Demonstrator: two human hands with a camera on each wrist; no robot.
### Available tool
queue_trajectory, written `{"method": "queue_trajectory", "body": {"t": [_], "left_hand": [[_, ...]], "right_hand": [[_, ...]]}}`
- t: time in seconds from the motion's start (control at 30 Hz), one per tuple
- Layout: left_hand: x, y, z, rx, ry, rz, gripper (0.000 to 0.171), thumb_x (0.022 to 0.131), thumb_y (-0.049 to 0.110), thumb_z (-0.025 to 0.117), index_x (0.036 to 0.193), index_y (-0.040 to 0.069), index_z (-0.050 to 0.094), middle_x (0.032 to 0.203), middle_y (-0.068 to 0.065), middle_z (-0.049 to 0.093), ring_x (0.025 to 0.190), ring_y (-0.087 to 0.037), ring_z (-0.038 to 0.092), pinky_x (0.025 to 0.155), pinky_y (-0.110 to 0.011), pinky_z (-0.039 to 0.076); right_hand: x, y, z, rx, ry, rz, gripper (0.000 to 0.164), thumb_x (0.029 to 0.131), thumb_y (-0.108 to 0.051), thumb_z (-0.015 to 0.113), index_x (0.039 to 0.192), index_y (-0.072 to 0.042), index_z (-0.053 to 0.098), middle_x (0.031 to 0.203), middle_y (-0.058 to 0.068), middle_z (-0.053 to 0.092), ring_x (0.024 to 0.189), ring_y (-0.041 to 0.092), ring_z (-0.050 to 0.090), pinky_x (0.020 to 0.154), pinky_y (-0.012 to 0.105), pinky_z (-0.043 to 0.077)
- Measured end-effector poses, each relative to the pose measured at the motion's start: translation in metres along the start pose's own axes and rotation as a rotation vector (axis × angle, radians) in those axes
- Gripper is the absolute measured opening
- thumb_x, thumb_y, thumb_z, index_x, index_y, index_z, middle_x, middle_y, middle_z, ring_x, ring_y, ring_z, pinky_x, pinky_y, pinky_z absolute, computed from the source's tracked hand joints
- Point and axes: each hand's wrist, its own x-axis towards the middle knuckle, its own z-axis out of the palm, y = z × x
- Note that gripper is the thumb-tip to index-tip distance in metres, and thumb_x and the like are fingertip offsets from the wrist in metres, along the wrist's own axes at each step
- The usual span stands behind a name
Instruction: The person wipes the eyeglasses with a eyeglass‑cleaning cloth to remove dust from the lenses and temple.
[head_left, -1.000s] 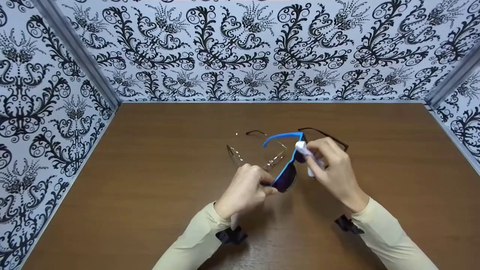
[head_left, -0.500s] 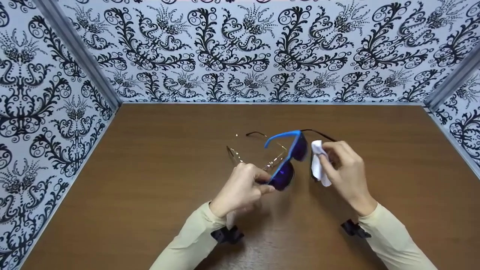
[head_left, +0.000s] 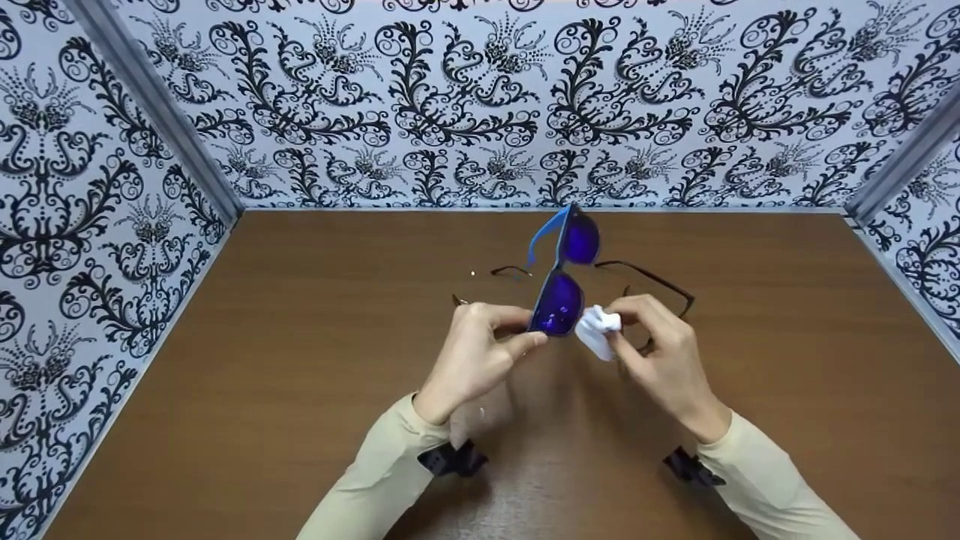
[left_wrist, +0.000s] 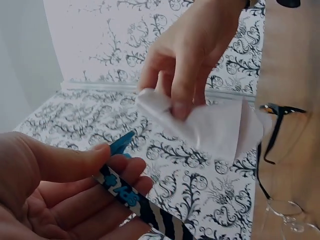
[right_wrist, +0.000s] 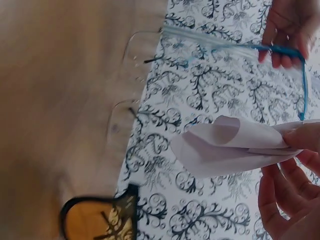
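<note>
My left hand pinches one end of blue-framed sunglasses, held up over the table with their purple-blue lenses showing. In the left wrist view, its thumb and fingers hold a patterned temple arm with blue lettering. My right hand pinches a folded white cloth just right of the nearer lens. From the head view I cannot tell if cloth and lens touch. Seen from the right wrist, the cloth is creased and partly unfolded, and the blue frame is beyond it.
Thin wire-rimmed glasses lie on the wooden table, mostly hidden behind my left hand in the head view. Dark-framed glasses lie behind my right hand; amber lenses show. Patterned walls enclose the back and sides.
The sunglasses have risen and turned, lenses now more towards the head camera. The cloth left the far lens, went right, then came back left beside the nearer lens.
</note>
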Motion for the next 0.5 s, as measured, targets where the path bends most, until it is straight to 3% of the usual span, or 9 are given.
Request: {"method": "queue_trajectory", "body": {"t": [0.1, 0.33, 0.5], "left_hand": [[0.001, 0.006, 0.003, -0.038, 0.000, 0.020, 0.011, 0.082, 0.002, 0.074, 0.092, 0.002, 0.076, 0.087, -0.003, 0.073, 0.079, -0.006, 0.066, 0.072, -0.025, 0.055], [0.000, 0.012, 0.010, -0.098, -0.030, 0.019, 0.006, 0.088, 0.004, 0.069, 0.093, 0.001, 0.071, 0.083, -0.003, 0.070, 0.071, -0.006, 0.060, 0.066, -0.025, 0.052], [0.000, 0.009, 0.014, 0.000, -0.040, 0.069, 0.006, 0.092, 0.002, 0.063, 0.096, -0.003, 0.064, 0.085, -0.007, 0.070, 0.076, -0.012, 0.063, 0.070, -0.025, 0.052]], "right_hand": [[0.007, -0.006, 0.005, 0.042, 0.025, -0.020, 0.029, 0.073, 0.018, 0.069, 0.095, 0.001, 0.065, 0.093, 0.009, 0.065, 0.085, 0.016, 0.059, 0.077, 0.023, 0.048], [0.016, -0.018, 0.004, 0.106, 0.123, -0.020, 0.030, 0.070, 0.022, 0.070, 0.093, 0.005, 0.065, 0.093, 0.013, 0.066, 0.091, 0.019, 0.061, 0.083, 0.024, 0.049], [0.021, -0.020, 0.002, 0.098, 0.135, -0.068, 0.023, 0.072, 0.017, 0.068, 0.092, 0.005, 0.065, 0.092, 0.015, 0.066, 0.089, 0.021, 0.061, 0.083, 0.023, 0.049]]}}
